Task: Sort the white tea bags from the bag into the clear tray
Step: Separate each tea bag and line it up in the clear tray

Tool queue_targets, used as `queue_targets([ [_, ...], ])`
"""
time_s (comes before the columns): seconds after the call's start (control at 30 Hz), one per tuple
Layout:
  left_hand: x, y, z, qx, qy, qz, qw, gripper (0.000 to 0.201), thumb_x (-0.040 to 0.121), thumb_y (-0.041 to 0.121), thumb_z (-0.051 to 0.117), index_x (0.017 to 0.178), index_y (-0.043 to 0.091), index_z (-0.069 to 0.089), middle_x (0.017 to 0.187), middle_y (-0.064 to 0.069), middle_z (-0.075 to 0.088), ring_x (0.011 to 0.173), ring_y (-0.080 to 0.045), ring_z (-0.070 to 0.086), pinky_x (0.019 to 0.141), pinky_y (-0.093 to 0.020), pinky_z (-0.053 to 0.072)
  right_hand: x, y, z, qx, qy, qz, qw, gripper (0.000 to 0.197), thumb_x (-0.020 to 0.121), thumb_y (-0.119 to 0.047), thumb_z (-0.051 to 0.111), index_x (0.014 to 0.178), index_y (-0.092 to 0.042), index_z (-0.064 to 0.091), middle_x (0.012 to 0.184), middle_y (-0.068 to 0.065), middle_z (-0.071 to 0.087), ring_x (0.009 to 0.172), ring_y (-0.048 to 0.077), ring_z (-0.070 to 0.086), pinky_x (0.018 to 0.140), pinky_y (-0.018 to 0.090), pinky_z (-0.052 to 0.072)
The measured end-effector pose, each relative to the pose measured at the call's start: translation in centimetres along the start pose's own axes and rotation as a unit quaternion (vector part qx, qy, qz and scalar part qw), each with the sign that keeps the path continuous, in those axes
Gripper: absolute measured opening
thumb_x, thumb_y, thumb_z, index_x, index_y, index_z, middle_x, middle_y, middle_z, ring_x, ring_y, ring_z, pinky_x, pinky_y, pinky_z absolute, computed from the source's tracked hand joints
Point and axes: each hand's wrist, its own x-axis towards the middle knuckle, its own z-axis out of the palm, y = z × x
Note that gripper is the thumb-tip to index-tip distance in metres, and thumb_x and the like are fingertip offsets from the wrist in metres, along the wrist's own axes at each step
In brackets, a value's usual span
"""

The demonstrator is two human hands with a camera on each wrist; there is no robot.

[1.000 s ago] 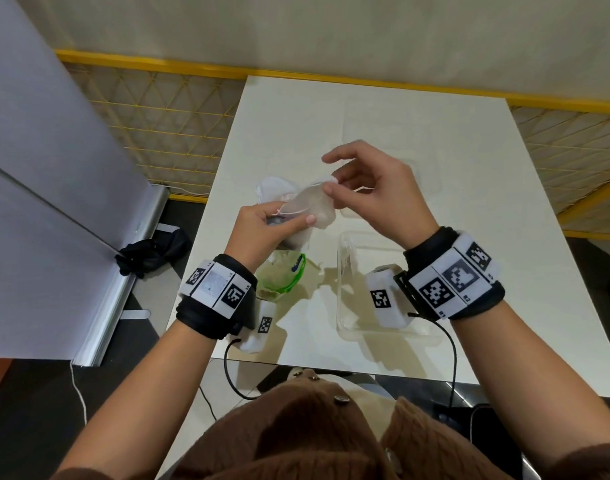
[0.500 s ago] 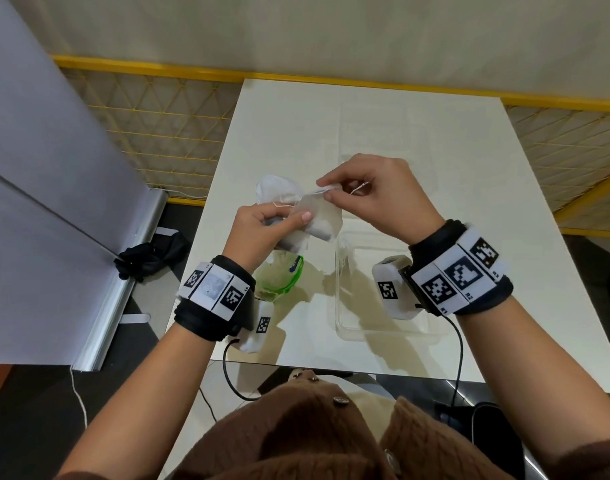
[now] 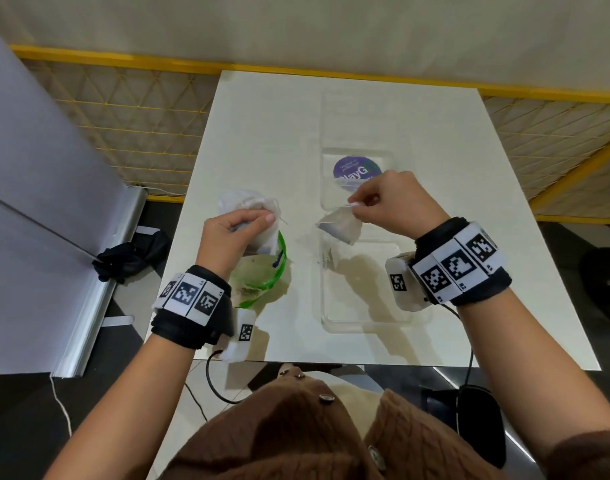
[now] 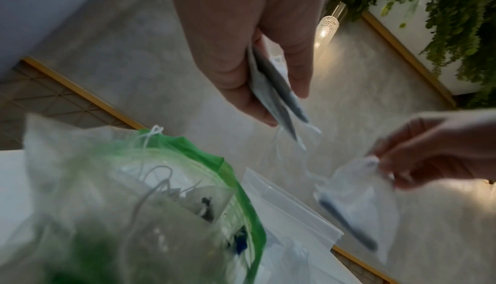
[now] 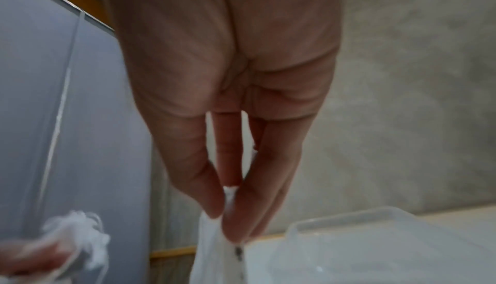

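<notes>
A pale square counter (image 3: 262, 133) stands before a beige wall edged with a yellow rail, and here we work with both hands raised above it. Our right hand (image 3: 397, 202) pinches the top corner of one white, soft paper tea bag (image 3: 341, 226) in a narrow fingertip grip, so that it hangs free over the far end of the clear rectangular plastic tray (image 3: 365, 320), apparently ready to be lowered in. Our left hand (image 3: 227, 244) curls round a small bunch of further white tea bags (image 3: 248, 206), holding them just above the open green-rimmed clear plastic bag (image 3: 262, 275) that supplies them. Both wrists are bent downward, fingers pointing away from us.
</notes>
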Motion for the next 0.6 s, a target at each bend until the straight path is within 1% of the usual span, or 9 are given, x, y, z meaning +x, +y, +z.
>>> queue_targets([
  [0.07, 0.1, -0.3, -0.4, -0.011, 0.008, -0.001, 1.0, 0.006, 0.08, 0.015, 0.07, 0.081, 0.02, 0.072, 0.091, 0.008, 0.068, 0.093, -0.015, 0.061, 0.06, -0.024, 0.057, 0.2, 1.6, 0.8, -0.006, -0.001, 0.051, 0.999, 0.021, 0.084, -0.008, 0.057, 0.1, -0.004, 0.071, 0.093, 0.008, 0.07, 0.093, 0.019, 0.059, 0.078, 0.02, 0.043],
  [0.1, 0.2, -0.5, -0.5, -0.013, 0.01, -0.004, 1.0, 0.005, 0.08, 0.015, 0.07, 0.082, 0.02, 0.072, 0.091, 0.006, 0.068, 0.093, -0.015, 0.061, 0.058, -0.023, 0.056, 0.4, 2.4, 1.2, -0.005, 0.001, 0.077, 0.997, 0.02, 0.084, -0.007, 0.057, 0.098, -0.002, 0.071, 0.094, 0.012, 0.07, 0.097, 0.024, 0.06, 0.083, 0.028, 0.048],
  [0.13, 0.1, -0.7, -0.6, -0.015, 0.012, -0.006, 1.0, 0.005, 0.08, 0.015, 0.07, 0.083, 0.019, 0.072, 0.092, 0.005, 0.068, 0.093, -0.016, 0.06, 0.056, -0.022, 0.055, 0.5, 3.1, 1.8, -0.005, 0.0, 0.099, 0.995, 0.019, 0.083, -0.006, 0.057, 0.096, 0.0, 0.071, 0.092, 0.015, 0.07, 0.097, 0.026, 0.061, 0.084, 0.032, 0.051],
  [0.17, 0.1, -0.8, -0.6, -0.019, 0.013, -0.009, 1.0, 0.005, 0.08, 0.015, 0.07, 0.083, 0.019, 0.072, 0.093, 0.003, 0.067, 0.092, -0.015, 0.06, 0.055, -0.022, 0.054, 0.7, 3.6, 2.3, -0.004, -0.002, 0.118, 0.993, 0.018, 0.083, -0.006, 0.058, 0.093, 0.002, 0.071, 0.089, 0.017, 0.07, 0.093, 0.027, 0.063, 0.083, 0.034, 0.052],
  [0.27, 0.1, -1.1, -0.4, -0.028, 0.009, -0.02, 0.999, 0.006, 0.081, 0.014, 0.069, 0.084, 0.018, 0.071, 0.096, 0.001, 0.067, 0.09, -0.015, 0.06, 0.054, -0.021, 0.053, 1.6, 4.7, 4.3, 0.0, -0.015, 0.153, 0.988, 0.016, 0.083, -0.007, 0.061, 0.084, 0.005, 0.071, 0.082, 0.018, 0.071, 0.085, 0.026, 0.066, 0.077, 0.03, 0.053],
  [0.37, 0.2, -1.2, -0.4, -0.03, 0.004, -0.024, 0.999, 0.006, 0.082, 0.014, 0.069, 0.085, 0.018, 0.072, 0.096, 0.0, 0.067, 0.092, -0.016, 0.06, 0.055, -0.021, 0.053, 2.7, 5.2, 6.3, 0.002, -0.034, 0.166, 0.986, 0.018, 0.082, -0.009, 0.063, 0.078, 0.006, 0.071, 0.08, 0.019, 0.071, 0.082, 0.028, 0.067, 0.078, 0.033, 0.054],
  [0.5, 0.4, -1.3, -0.5, -0.026, 0.009, -0.026, 0.999, 0.006, 0.082, 0.013, 0.069, 0.086, 0.016, 0.072, 0.092, 0.001, 0.067, 0.087, -0.014, 0.06, 0.056, -0.022, 0.054, 4.1, 4.9, 8.3, 0.001, -0.048, 0.154, 0.987, 0.022, 0.083, -0.012, 0.064, 0.084, 0.01, 0.069, 0.086, 0.021, 0.071, 0.086, 0.031, 0.066, 0.082, 0.037, 0.053],
  [0.6, 0.6, -1.5, -0.7, -0.022, 0.014, -0.033, 0.999, 0.007, 0.081, 0.013, 0.069, 0.087, 0.016, 0.072, 0.092, 0.003, 0.068, 0.091, -0.016, 0.061, 0.065, -0.029, 0.058, 4.8, 4.5, 9.1, 0.007, -0.04, 0.149, 0.988, 0.024, 0.085, -0.014, 0.064, 0.088, 0.009, 0.067, 0.089, 0.021, 0.07, 0.088, 0.031, 0.065, 0.083, 0.038, 0.053],
])
